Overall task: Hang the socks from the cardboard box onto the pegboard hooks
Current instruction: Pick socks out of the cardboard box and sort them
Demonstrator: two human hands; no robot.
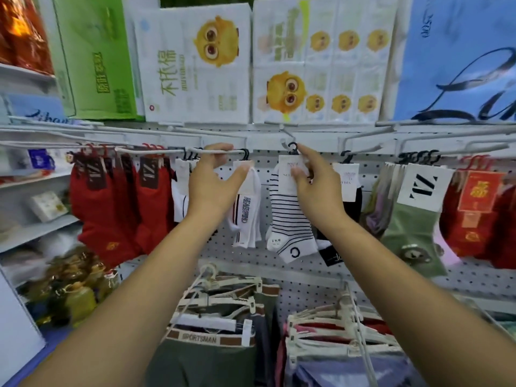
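The right hand pinched the card header of the striped socks, which hung before the pegboard, near its top. The left hand gripped a hook on that pegboard, fingers curled over it.

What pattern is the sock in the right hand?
White sock with thin dark stripes; head view.

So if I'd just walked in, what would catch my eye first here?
Probably the two bare arms reaching up at centre. The right hand pinches the card of a striped sock, its black hanger up at a pegboard hook, and the left hand grips the neighbouring white rod. After that, the red socks hanging at left and the tissue packs with yellow cartoon faces on the shelf above.
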